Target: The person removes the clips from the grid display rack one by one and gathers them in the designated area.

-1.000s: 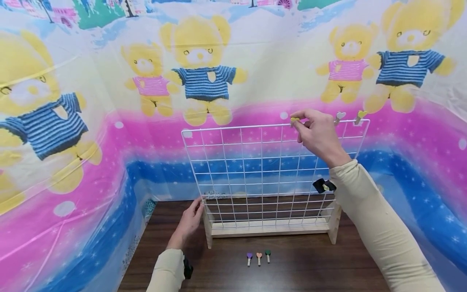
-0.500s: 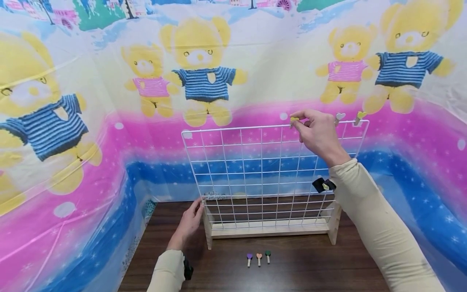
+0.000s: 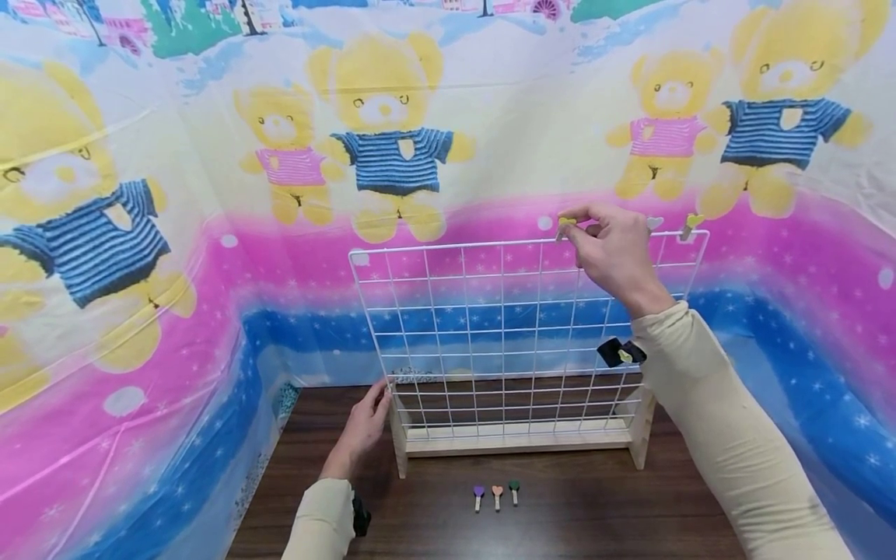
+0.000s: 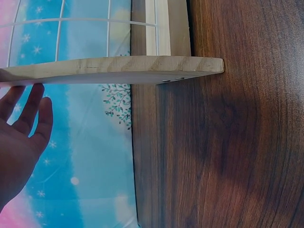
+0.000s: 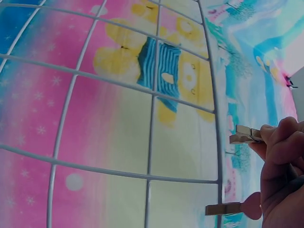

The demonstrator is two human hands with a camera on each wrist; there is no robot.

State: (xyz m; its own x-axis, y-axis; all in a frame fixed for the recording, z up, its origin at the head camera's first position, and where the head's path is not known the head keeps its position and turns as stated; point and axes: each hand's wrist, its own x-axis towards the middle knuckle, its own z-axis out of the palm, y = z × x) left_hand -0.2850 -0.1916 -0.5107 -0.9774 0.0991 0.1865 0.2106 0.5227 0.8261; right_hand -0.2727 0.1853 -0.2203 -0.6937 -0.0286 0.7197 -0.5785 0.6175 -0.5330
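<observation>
My right hand (image 3: 616, 253) pinches a small wooden clothespin with a yellow heart (image 3: 567, 222) at the top wire of a white grid rack (image 3: 462, 249). In the right wrist view the held clothespin (image 5: 244, 134) has its mouth just off the wire. Below it, another clothespin with a pinkish heart (image 5: 251, 206) is clamped on that wire. My left hand (image 3: 364, 424) rests against the rack's left wooden upright (image 3: 399, 439). Its fairly straight fingers (image 4: 33, 102) touch the outer face of the upright in the left wrist view; its thumb is out of sight there.
Further right on the top wire sit clothespins with a white heart (image 3: 654, 223) and a yellow heart (image 3: 693, 221). Purple (image 3: 479, 498), orange (image 3: 497, 497) and green (image 3: 514, 492) heart clothespins lie in a row on the dark wooden table (image 3: 574, 513). A bear-print cloth (image 3: 518, 148) hangs behind.
My right hand has risen slightly with the yellow-heart clothespin, which now stands a little higher at the top wire. The left hand and the rack have stayed put.
</observation>
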